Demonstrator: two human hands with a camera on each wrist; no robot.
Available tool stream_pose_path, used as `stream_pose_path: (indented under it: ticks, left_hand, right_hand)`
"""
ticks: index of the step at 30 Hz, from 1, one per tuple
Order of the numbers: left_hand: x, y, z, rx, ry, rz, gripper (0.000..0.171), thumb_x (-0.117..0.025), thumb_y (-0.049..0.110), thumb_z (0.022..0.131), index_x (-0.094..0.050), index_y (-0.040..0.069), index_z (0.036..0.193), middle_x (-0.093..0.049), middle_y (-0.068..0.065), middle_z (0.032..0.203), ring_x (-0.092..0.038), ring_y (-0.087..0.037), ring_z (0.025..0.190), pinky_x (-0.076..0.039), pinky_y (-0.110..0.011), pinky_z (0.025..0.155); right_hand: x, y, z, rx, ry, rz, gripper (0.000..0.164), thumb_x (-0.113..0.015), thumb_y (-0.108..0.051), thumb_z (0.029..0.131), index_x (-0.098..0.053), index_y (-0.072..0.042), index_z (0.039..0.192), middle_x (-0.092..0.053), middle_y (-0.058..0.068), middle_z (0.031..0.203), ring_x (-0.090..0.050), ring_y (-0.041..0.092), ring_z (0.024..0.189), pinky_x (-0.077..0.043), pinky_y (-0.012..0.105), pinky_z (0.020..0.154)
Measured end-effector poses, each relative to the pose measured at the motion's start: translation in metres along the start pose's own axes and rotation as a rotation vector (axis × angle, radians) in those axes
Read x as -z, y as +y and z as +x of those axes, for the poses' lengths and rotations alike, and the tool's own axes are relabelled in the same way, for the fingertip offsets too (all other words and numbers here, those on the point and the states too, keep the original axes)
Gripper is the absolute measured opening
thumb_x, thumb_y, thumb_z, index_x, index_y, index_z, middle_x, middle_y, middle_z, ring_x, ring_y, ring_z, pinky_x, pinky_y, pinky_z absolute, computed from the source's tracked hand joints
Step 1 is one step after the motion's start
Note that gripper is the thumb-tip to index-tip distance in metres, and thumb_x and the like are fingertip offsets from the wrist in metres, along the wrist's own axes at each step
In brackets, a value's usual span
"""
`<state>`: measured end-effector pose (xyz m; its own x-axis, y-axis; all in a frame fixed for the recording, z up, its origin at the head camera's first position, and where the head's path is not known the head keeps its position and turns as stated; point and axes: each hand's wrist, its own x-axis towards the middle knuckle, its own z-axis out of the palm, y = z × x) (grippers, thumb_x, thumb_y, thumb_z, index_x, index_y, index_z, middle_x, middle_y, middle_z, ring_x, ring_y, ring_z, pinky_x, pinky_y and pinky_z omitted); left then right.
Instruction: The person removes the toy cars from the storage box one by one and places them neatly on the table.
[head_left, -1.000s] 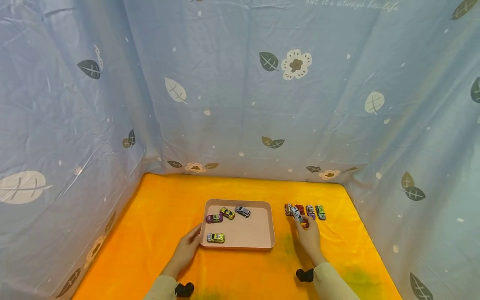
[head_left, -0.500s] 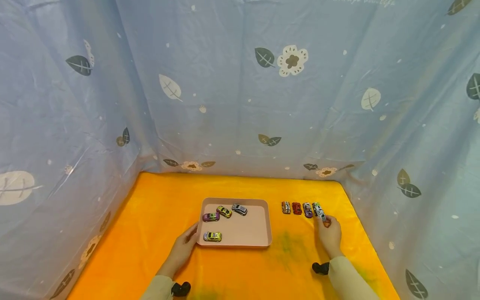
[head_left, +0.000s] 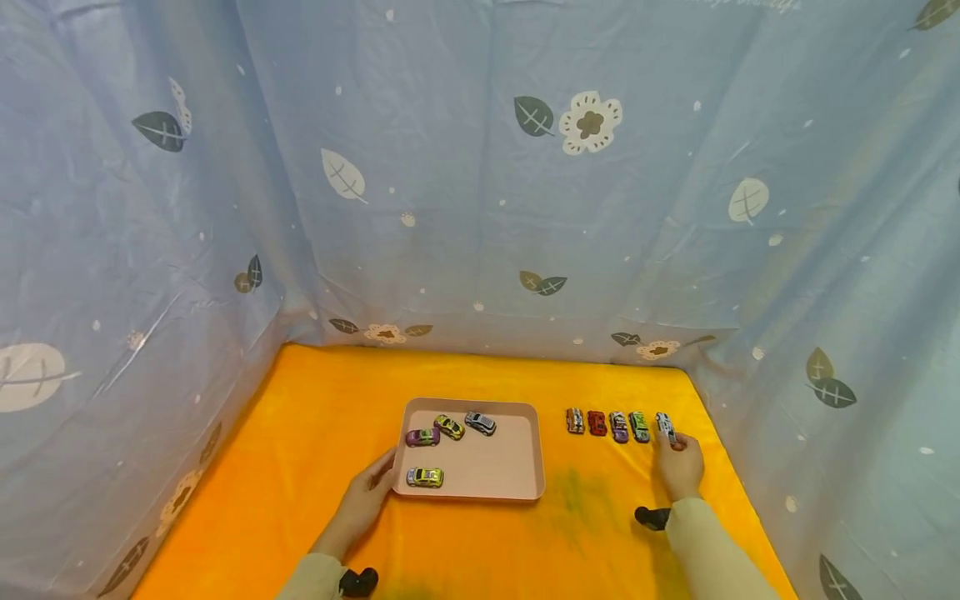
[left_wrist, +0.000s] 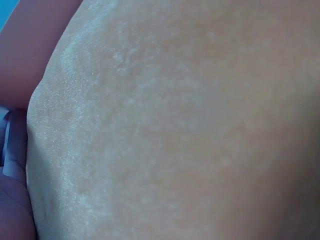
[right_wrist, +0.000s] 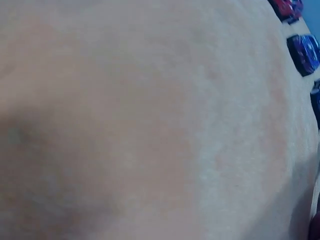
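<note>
My right hand [head_left: 681, 468] pinches a white toy car [head_left: 665, 427] by its near end, at the right end of a row of toy cars. Closest to it in that row is a green toy car [head_left: 639, 427], then a purple-and-white one [head_left: 618, 427]. My left hand [head_left: 363, 500] holds the left side of a pink tray [head_left: 480, 483]. Inside the tray lie several toy cars, among them a yellow one [head_left: 425, 477] and a grey one [head_left: 480, 423]. Skin of the hand fills most of each wrist view; the right wrist view catches a blue-looking car [right_wrist: 306, 54] at its edge.
A red toy car [head_left: 597, 423] and an orange-and-white one [head_left: 574, 421] make up the row's left end. Yellow cloth [head_left: 480, 550] covers the table. Blue patterned curtains [head_left: 480, 208] stand at the back and both sides.
My right hand has carried the white toy car rightward, over the row and past the green car, to the row's right end. The left hand keeps its place at the tray.
</note>
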<state>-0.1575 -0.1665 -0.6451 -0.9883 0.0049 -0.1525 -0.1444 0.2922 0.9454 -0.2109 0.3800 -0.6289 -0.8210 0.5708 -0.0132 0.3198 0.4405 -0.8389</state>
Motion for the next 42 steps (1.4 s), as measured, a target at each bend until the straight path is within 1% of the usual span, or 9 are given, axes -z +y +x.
stream_pose_path:
  ticks: [7,11,14,21,27,32,35,38,42]
  left_hand:
    - [0.002,0.001,0.002,0.000,0.011,-0.023,0.046,-0.056,0.030,0.099,-0.048,0.028,0.144,-0.048,-0.004,0.145,-0.032,-0.029,0.140,-0.028,-0.050,0.111]
    - [0.000,0.001,0.003,-0.007,0.001,-0.038,0.045,-0.056,0.028,0.100,-0.048,0.027,0.144,-0.048,-0.005,0.144,-0.033,-0.028,0.139,-0.029,-0.049,0.111]
    - [-0.002,0.000,0.004,-0.020,-0.005,-0.039,0.045,-0.055,0.026,0.100,-0.048,0.025,0.145,-0.047,-0.006,0.145,-0.033,-0.029,0.139,-0.028,-0.049,0.111]
    - [-0.002,0.002,0.004,-0.028,0.003,-0.035,0.045,-0.055,0.026,0.100,-0.048,0.026,0.144,-0.048,-0.005,0.144,-0.034,-0.027,0.139,-0.028,-0.048,0.112]
    - [-0.003,0.001,0.005,-0.035,0.004,-0.030,0.045,-0.055,0.025,0.100,-0.048,0.026,0.144,-0.049,-0.004,0.144,-0.034,-0.027,0.139,-0.028,-0.048,0.112]
    - [-0.004,0.000,0.006,-0.018,-0.001,-0.037,0.045,-0.054,0.027,0.100,-0.048,0.026,0.145,-0.048,-0.004,0.145,-0.034,-0.028,0.139,-0.027,-0.049,0.112]
    - [-0.005,0.000,0.006,-0.015,-0.008,-0.040,0.045,-0.054,0.027,0.100,-0.047,0.026,0.145,-0.048,-0.004,0.145,-0.034,-0.027,0.139,-0.028,-0.049,0.112]
    - [-0.004,-0.001,0.005,-0.017,-0.005,-0.039,0.045,-0.054,0.026,0.101,-0.047,0.025,0.145,-0.047,-0.004,0.146,-0.032,-0.027,0.140,-0.027,-0.048,0.112]
    - [-0.002,-0.003,0.002,-0.016,0.003,-0.026,0.046,-0.054,0.024,0.101,-0.046,0.023,0.146,-0.045,-0.005,0.147,-0.031,-0.027,0.140,-0.026,-0.048,0.112]
  right_hand:
    - [0.003,0.004,0.005,-0.018,-0.039,-0.008,0.061,-0.052,-0.041,0.098,-0.044,0.011,0.130,-0.049,0.026,0.112,-0.047,0.040,0.102,-0.041,0.052,0.089]
    - [0.005,0.008,0.006,-0.040,-0.030,-0.034,0.058,-0.051,-0.042,0.098,-0.048,0.007,0.129,-0.050,0.025,0.115,-0.047,0.041,0.105,-0.038,0.053,0.092]
    - [0.007,0.009,0.006,-0.031,-0.023,-0.051,0.057,-0.051,-0.041,0.098,-0.049,0.007,0.128,-0.050,0.026,0.116,-0.046,0.042,0.106,-0.036,0.055,0.094]
    - [0.010,0.007,0.008,-0.001,-0.056,-0.070,0.055,-0.052,-0.034,0.098,-0.045,0.008,0.133,-0.048,0.028,0.123,-0.042,0.047,0.114,-0.031,0.057,0.098]
    - [0.011,0.005,0.009,-0.031,-0.064,-0.054,0.058,-0.050,-0.037,0.099,-0.042,0.009,0.134,-0.047,0.027,0.123,-0.040,0.046,0.115,-0.032,0.056,0.099]
    - [0.012,0.007,0.007,-0.040,-0.067,-0.054,0.057,-0.054,-0.034,0.098,-0.042,0.009,0.134,-0.047,0.027,0.122,-0.042,0.044,0.113,-0.035,0.054,0.098]
    - [0.011,0.009,0.008,-0.021,-0.069,-0.073,0.056,-0.058,-0.030,0.097,-0.043,0.009,0.133,-0.048,0.029,0.123,-0.043,0.045,0.113,-0.035,0.054,0.098]
    - [0.008,0.012,0.010,0.022,-0.073,-0.090,0.054,-0.061,-0.024,0.095,-0.044,0.011,0.132,-0.049,0.031,0.123,-0.044,0.047,0.114,-0.035,0.056,0.099]
    - [0.002,0.018,0.012,0.054,-0.099,-0.135,0.054,-0.061,-0.022,0.094,-0.044,0.011,0.133,-0.049,0.032,0.124,-0.042,0.049,0.116,-0.032,0.057,0.101]
